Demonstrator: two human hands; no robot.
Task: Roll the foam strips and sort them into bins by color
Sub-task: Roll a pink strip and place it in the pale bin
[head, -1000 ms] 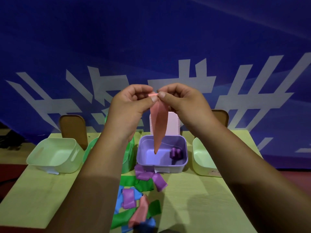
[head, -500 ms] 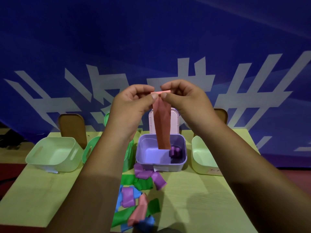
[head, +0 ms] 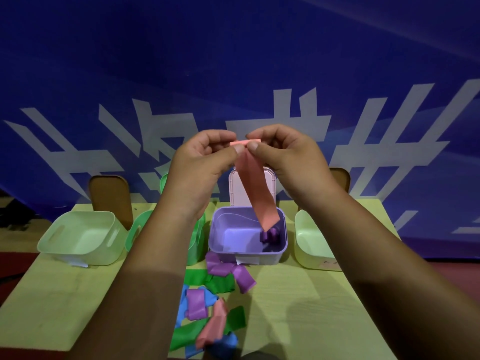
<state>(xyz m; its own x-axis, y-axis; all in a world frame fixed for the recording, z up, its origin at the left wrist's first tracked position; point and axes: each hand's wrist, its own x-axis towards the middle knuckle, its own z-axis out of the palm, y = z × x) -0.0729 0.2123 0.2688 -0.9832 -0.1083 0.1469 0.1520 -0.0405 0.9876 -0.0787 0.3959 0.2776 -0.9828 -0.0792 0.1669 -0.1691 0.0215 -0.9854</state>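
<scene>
The left hand [head: 205, 162] pinches one top corner of the pink foam strip [head: 255, 188] between thumb and forefinger, and the right hand [head: 283, 157] pinches the other corner just beside it, both raised well above the surface [head: 298, 320]. The strip's top edge is folded over between the fingertips, the start of a roll, and the rest hangs free with its lower end in front of the purple bin [head: 246, 253]. It looks light, thin and limp, so it should curl easily but spring open if released; the grip belongs on the short edge, with thumbs feeding the roll downward. On the surface, from the left, stand a pale green bin [head: 78, 252], a brighter green bin [head: 135, 229] partly hidden by the left forearm, the purple bin holding a purple roll [head: 270, 235] with a pink lid [head: 235, 188] upright behind it, and another pale bin [head: 311, 255]. No clearly pink bin shows. A pile of loose strips [head: 205, 305] lies nearer; nothing blocks the hands
</scene>
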